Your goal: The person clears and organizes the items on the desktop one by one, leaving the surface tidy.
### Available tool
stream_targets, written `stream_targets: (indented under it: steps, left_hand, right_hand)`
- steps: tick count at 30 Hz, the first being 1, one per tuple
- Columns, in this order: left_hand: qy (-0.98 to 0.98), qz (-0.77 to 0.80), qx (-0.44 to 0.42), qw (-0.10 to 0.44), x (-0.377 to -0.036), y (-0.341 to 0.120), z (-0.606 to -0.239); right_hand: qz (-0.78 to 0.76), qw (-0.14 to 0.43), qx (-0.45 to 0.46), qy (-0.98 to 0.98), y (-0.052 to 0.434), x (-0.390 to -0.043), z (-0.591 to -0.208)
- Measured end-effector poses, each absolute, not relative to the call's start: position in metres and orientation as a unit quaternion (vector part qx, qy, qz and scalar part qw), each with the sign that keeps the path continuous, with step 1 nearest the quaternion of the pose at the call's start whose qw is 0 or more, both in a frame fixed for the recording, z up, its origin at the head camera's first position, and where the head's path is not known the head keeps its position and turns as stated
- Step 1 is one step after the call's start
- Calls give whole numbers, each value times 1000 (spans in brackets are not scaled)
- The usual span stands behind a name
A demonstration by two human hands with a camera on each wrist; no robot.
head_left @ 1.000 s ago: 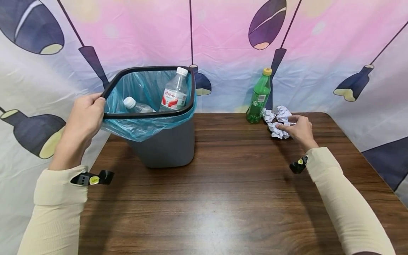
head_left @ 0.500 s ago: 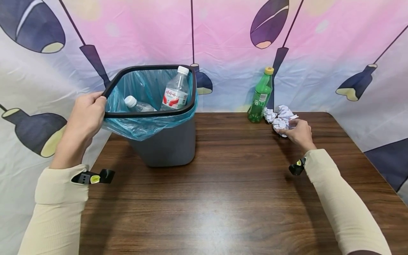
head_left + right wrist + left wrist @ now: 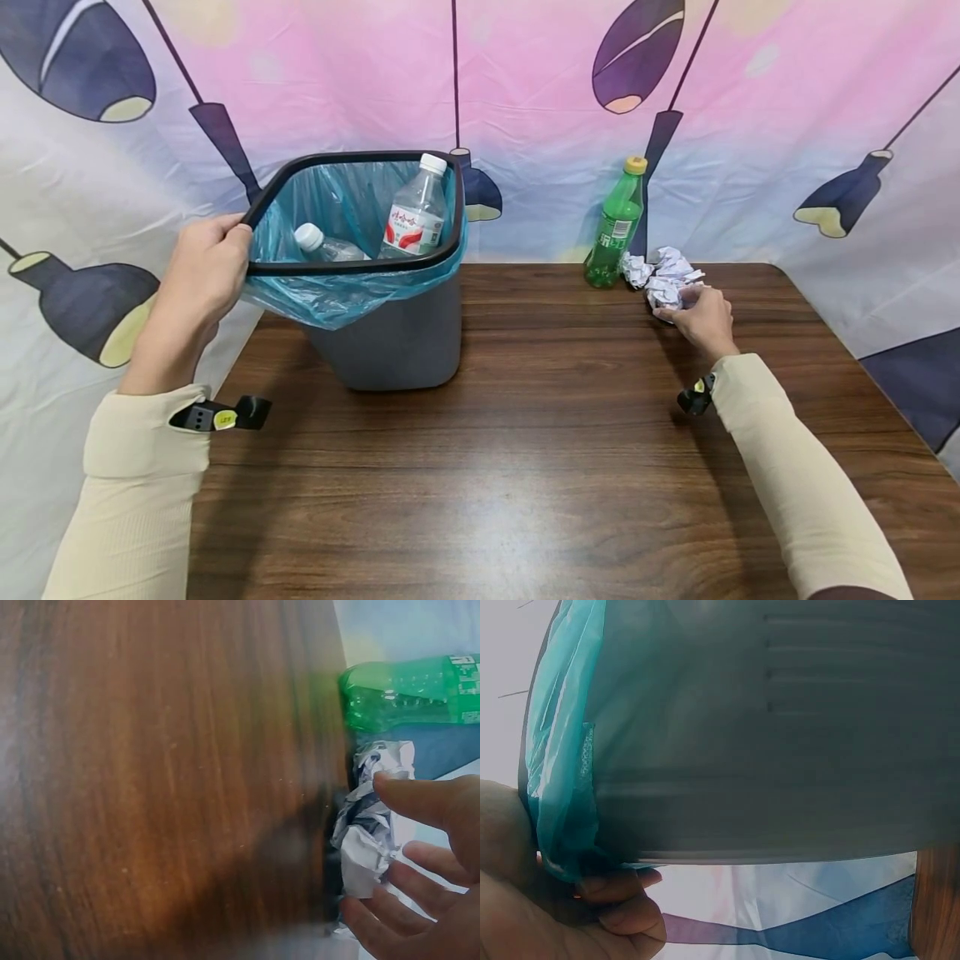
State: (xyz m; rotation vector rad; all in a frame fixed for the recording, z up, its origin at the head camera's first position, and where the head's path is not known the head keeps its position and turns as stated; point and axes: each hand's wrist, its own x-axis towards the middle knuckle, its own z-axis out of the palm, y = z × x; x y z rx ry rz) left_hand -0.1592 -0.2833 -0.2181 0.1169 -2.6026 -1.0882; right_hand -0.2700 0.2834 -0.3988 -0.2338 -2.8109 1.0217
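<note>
The lined bin (image 3: 401, 346) on the table (image 3: 480, 467) is gripped at its rim (image 3: 352, 269) by the left hand (image 3: 206, 268). Crumpled paper (image 3: 672, 267) beside the green bottle (image 3: 617, 221) is spanned by the right hand (image 3: 707, 321), half spread; whether any is pinched cannot be told.

Site: indoor tabletop filming area, screened with fabric; home, office or lab, cannot tell. Evidence: printed cloth (image 3: 532, 67), pink and pale blue with dark lamp motifs, hangs creased behind the desk (image 3: 465, 467) and along both its sides. Desk top is wood-grained, glare on its near half. Lined bin (image 3: 397, 350) on desk's left, everyday type. Small black wrist devices (image 3: 225, 418) over desk.
</note>
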Motion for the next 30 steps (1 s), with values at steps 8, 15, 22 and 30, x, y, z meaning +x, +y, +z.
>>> stream_targets:
  steps: [8, 15, 22, 30]
  left_hand:
    - [-912, -379, 39, 155, -159, -283, -218]
    - [-913, -375, 42, 157, -159, -283, -218]
    - [-911, -378, 39, 159, -160, -284, -219]
    - [-911, -380, 37, 154, -159, -284, -218]
  right_hand:
    - [334, 92, -91, -934, 286, -271, -407]
    - [339, 104, -98, -930, 285, -272, -409]
    - [347, 104, -111, -925, 284, -271, -409]
    - [355, 107, -116, -922, 284, -269, -409]
